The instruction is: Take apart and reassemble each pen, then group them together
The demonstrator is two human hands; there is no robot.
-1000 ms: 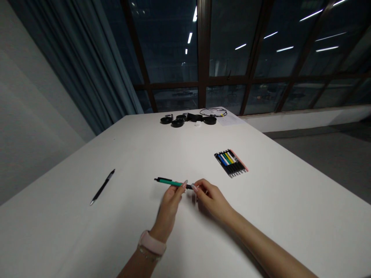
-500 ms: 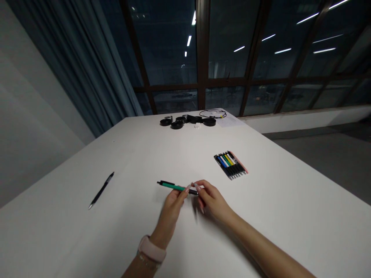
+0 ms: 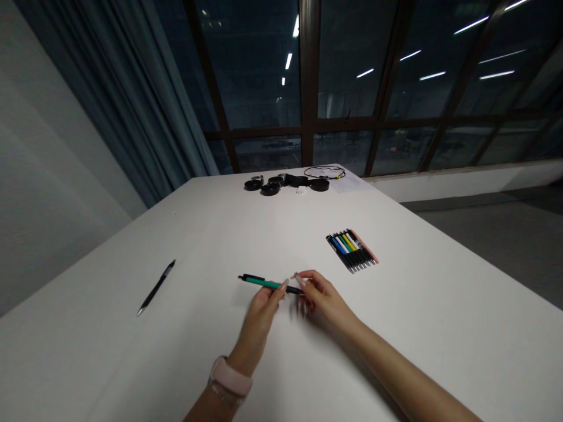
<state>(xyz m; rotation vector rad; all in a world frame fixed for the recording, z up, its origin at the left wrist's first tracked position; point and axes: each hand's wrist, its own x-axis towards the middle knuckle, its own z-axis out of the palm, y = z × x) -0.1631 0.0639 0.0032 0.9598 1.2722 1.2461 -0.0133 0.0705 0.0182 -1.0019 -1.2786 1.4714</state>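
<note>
A green and black click pen (image 3: 259, 281) is held up over the table, its clip end pointing left. My left hand (image 3: 261, 313) is closed on its middle, thumb on top, and wears a pink wristband. At the pen's dark tip end is my right hand (image 3: 325, 299), thumb and index finger close together and the other fingers curled underneath. The tip itself is hidden behind these fingers. On the left lies a black pen (image 3: 157, 287) with a silver tip. To the right, a row of several pens (image 3: 349, 250) in black, blue, white, green and yellow lies side by side.
The white table (image 3: 211, 234) stretches to the windows. At its far end are several black round items (image 3: 270, 189), a small white piece (image 3: 301, 190), a coiled black cable (image 3: 325, 172) and a sheet of paper (image 3: 352, 184). A blue curtain (image 3: 123, 99) hangs at the left.
My right hand has shifted slightly right along the pen's tip end, and its lower fingers have moved. The left hand keeps its hold with little movement. The camera view has drifted slightly.
</note>
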